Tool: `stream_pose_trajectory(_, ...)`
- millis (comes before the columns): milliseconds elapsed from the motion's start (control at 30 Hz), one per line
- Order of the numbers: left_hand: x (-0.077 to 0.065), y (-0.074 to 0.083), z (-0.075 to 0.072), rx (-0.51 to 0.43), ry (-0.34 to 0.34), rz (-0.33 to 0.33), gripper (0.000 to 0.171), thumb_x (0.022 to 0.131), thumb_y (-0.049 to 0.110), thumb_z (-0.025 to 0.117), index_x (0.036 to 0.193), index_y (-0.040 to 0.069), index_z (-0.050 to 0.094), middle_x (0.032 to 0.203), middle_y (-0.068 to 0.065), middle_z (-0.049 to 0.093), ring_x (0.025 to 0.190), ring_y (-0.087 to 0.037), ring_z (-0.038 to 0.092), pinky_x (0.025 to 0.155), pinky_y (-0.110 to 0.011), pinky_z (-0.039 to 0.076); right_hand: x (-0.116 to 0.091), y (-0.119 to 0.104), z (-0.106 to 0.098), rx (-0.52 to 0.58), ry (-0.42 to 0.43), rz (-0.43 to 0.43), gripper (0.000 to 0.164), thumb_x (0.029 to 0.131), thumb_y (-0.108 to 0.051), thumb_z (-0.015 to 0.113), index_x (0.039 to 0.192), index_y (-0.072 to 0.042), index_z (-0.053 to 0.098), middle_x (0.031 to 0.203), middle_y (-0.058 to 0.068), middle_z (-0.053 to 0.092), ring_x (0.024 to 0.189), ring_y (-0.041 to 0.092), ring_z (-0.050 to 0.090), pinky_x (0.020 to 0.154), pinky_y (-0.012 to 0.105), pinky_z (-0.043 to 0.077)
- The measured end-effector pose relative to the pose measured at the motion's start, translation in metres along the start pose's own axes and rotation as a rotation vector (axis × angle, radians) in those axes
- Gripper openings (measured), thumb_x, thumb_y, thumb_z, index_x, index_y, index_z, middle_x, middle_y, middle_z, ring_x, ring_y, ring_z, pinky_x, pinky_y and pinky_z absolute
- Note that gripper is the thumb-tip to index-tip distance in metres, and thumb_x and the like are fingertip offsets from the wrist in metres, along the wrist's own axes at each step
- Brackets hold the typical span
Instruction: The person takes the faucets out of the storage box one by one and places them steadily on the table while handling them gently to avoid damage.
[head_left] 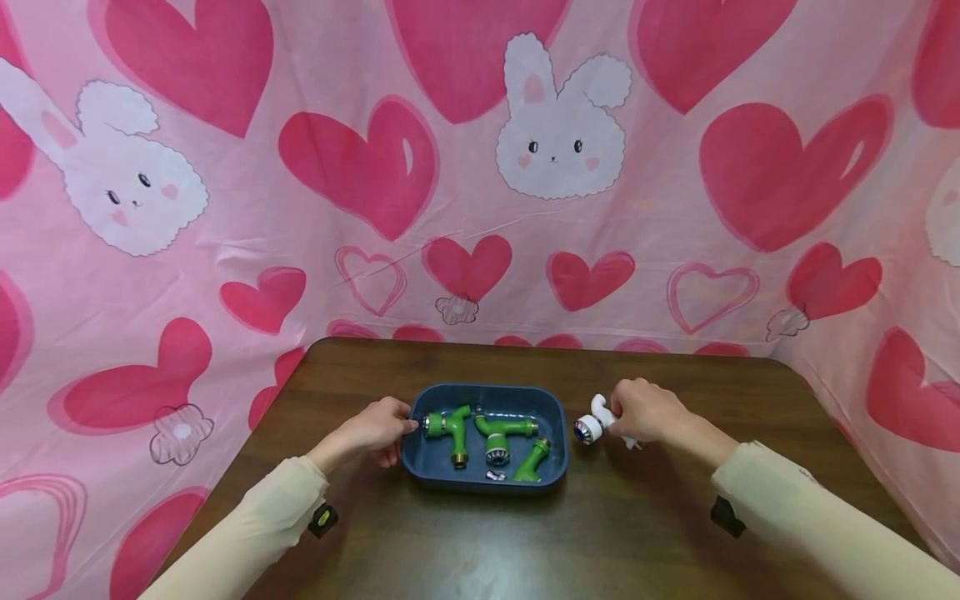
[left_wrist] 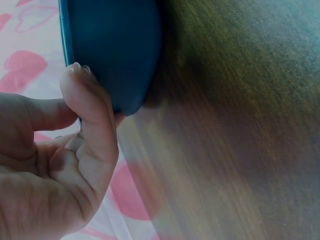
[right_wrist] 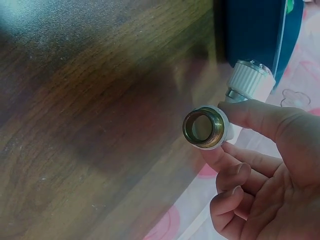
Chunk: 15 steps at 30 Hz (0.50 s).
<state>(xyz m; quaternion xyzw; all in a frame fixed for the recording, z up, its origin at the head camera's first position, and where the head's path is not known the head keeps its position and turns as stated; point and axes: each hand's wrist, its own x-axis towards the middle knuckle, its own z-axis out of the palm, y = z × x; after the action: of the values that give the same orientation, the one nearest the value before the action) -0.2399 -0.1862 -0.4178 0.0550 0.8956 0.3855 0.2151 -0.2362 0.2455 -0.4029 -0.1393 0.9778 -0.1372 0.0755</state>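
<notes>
A dark blue basin [head_left: 483, 485] stands on the table with several green plastic taps in it. One green tap [head_left: 453, 427] lies on the left, another tap [head_left: 510, 427] in the middle, and a third green tap [head_left: 532, 463] at the front right. My left hand [head_left: 378, 427] pinches the basin's left rim between thumb and fingers. Just right of the basin, my right hand [head_left: 647, 409] grips a white tap [head_left: 597, 419] by its body. Its ribbed white knob [right_wrist: 251, 80] points toward the basin, and a threaded brass end [right_wrist: 203, 126] faces the right wrist camera.
A small shiny piece [head_left: 495, 476] lies on the basin floor near the front. The brown wooden table [head_left: 480, 550] has rounded far corners. Behind it and at both sides hangs a pink cloth [head_left: 465, 208] printed with hearts and rabbits.
</notes>
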Motion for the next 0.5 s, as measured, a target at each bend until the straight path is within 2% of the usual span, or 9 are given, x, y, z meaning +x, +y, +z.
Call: stream_pose_trajectory(500,-0.0010,0.0008,-0.0005,-0.006,-0.008,0.010,0.022,0.108,0.009,0.058,0.123,-0.005,0.066,0.061,-0.013,0.062,0.044,-0.015,0.057,0.045,-0.032,0.057,-0.0017,0.0006,0.0063,0.007,0.006,0.008,0.028,0.079,-0.017,0.083,0.062,-0.017,0.061,0.060,-0.003,0.055,0.057,0.016,0.054,0.049,0.033,0.042)
